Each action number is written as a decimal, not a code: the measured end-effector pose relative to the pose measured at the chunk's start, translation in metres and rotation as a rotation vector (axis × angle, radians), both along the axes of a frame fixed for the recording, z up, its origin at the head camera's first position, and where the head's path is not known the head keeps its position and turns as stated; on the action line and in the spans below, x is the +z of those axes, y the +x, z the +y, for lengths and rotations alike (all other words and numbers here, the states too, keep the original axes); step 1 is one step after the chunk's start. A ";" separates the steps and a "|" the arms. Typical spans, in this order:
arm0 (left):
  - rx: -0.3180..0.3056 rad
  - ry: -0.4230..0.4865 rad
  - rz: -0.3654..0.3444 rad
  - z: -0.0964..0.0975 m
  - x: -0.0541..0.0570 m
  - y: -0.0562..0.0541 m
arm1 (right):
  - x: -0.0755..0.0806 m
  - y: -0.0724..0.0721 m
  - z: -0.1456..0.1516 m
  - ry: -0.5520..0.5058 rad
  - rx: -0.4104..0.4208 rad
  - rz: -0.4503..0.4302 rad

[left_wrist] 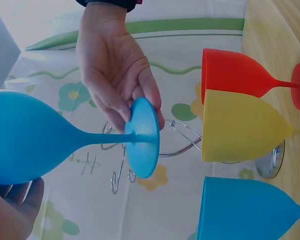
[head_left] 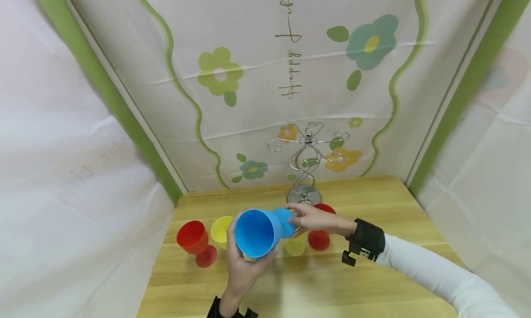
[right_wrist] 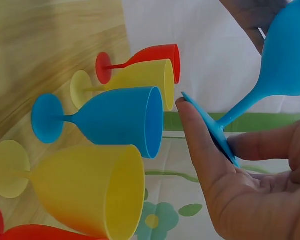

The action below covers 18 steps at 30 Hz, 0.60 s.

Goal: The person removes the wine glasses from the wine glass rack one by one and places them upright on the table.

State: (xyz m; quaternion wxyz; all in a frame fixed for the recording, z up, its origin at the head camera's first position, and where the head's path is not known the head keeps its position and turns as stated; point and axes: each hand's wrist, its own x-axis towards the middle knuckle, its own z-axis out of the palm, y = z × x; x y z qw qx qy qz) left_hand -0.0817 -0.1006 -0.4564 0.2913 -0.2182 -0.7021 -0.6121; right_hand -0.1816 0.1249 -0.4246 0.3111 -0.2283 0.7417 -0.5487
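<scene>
Both hands hold a blue plastic goblet above the table, tilted so its mouth faces the head camera. My left hand wraps its fingers round the bowl. At the other end my right hand pinches the round foot between thumb and fingers, as the right wrist view shows. Below stands a row of goblets: a red one at the left, a yellow one, a second blue goblet, another yellow goblet and a red goblet at the right. The held goblet and hands hide much of the row's middle in the head view.
Behind the row stands a silver wire rack with curled arms on a round base. The wooden table meets a white floral cloth at its back edge, and cloth walls rise on both sides.
</scene>
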 end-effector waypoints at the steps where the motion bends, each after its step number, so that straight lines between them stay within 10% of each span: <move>1: 0.001 -0.003 0.002 0.001 0.001 -0.001 | -0.001 0.001 0.003 -0.004 0.008 -0.003; 18: -0.120 -0.050 -0.071 0.058 0.020 -0.024 | 0.000 -0.001 0.083 0.046 -0.084 0.200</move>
